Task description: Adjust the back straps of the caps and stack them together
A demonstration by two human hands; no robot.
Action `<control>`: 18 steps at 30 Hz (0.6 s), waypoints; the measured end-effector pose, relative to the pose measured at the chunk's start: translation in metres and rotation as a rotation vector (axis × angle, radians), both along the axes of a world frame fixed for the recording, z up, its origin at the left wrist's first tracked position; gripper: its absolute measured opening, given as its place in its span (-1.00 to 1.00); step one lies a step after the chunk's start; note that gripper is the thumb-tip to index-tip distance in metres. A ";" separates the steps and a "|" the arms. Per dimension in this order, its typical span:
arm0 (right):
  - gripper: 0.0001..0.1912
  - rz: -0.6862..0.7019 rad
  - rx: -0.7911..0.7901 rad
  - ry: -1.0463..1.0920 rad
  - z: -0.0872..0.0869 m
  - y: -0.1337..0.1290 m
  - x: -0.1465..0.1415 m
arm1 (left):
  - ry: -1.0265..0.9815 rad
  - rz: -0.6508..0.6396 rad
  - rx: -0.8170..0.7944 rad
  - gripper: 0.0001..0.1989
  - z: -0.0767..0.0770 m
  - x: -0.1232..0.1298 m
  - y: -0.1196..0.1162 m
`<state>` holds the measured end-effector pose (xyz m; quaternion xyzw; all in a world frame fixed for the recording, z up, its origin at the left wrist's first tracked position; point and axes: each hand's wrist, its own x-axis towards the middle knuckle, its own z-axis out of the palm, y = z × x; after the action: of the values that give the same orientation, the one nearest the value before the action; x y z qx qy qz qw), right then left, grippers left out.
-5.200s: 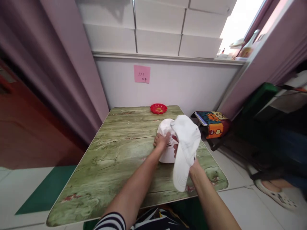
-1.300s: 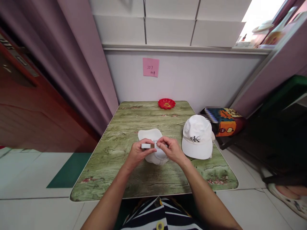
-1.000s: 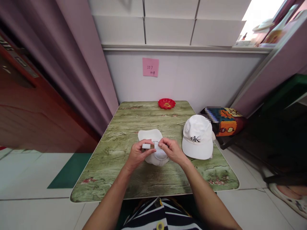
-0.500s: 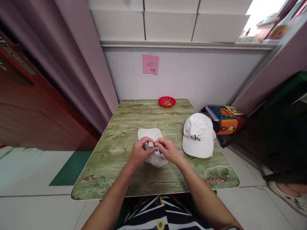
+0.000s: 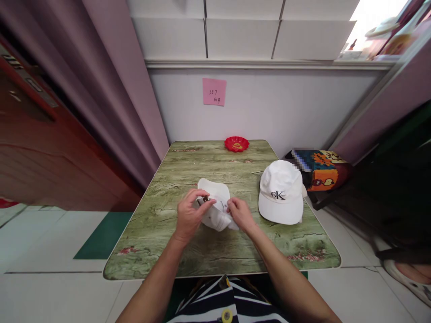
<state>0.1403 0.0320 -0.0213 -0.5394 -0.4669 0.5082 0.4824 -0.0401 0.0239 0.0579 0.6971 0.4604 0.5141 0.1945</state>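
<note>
A white baseball cap [image 5: 220, 220] lies on the table in front of me, its brim [image 5: 215, 187] pointing away. My left hand [image 5: 190, 215] is at the cap's left side, thumb and fingers curled round a small grey and dark brown piece [image 5: 204, 200]. Whether that piece is the cap's strap buckle or a separate item, I cannot tell. My right hand [image 5: 240, 214] pinches the cap's right edge, close to the opening. To the right sits a second white cap [image 5: 281, 195] with black CK letters, brim toward me, apart from both hands.
A red scalloped dish [image 5: 236, 144] stands at the back of the wood-patterned table [image 5: 161, 215]. Beyond the right edge is a colourful printed bag or box [image 5: 323, 172]. A pink note [image 5: 214, 92] is stuck to the wall. Someone's shoe [image 5: 407, 280] shows at the lower right.
My hands have moved apart from the small grey piece they both touched. The right hand has shifted right onto the cap's edge; the left still holds the piece. My view has turned slightly.
</note>
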 end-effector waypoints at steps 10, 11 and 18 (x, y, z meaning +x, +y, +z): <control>-0.44 0.320 0.324 -0.202 -0.017 -0.032 0.050 | 0.407 -0.347 -0.316 -0.32 -0.067 -0.073 0.001; -0.41 0.369 0.392 -0.387 -0.022 -0.037 0.052 | 0.443 -0.348 -0.310 -0.36 -0.071 -0.081 -0.001; -0.43 0.367 0.700 -0.979 -0.039 -0.022 0.025 | 0.476 -0.091 -0.301 -0.53 -0.080 -0.106 0.004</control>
<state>0.1651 0.0100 -0.0603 -0.4309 -0.8573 0.0937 0.2657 -0.1465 0.0283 -0.0217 0.7814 0.5325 0.2524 0.2052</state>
